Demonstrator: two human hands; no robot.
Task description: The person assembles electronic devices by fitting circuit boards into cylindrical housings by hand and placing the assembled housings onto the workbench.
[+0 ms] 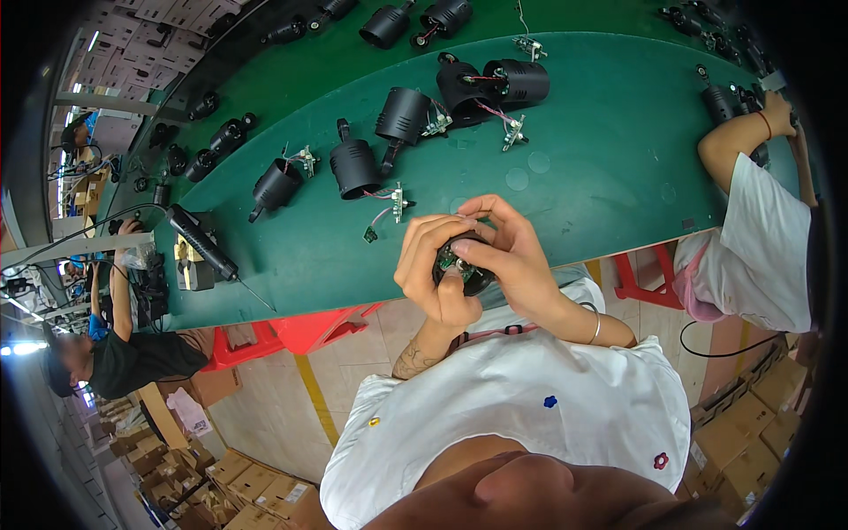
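Both my hands hold a black round housing (480, 283) over the near edge of the green table. Part of a green circuit board (452, 262) shows inside its open end. My left hand (428, 269) wraps the housing's left side, its thumb at the opening. My right hand (515, 256) grips the other side, with its thumb pressing over the rim towards the board. Fingers cover much of the housing. Beyond my hands, a black cylinder housing (355, 168) lies with wires running to a small circuit board (398, 203).
Several more black cylinders (404, 115) with wired boards lie across the green table (601, 177). An electric screwdriver (201, 240) hangs at the left above a small box (190, 269). Co-workers sit at the left (146, 362) and right (751, 238). Red stools (322, 329) stand below the table edge.
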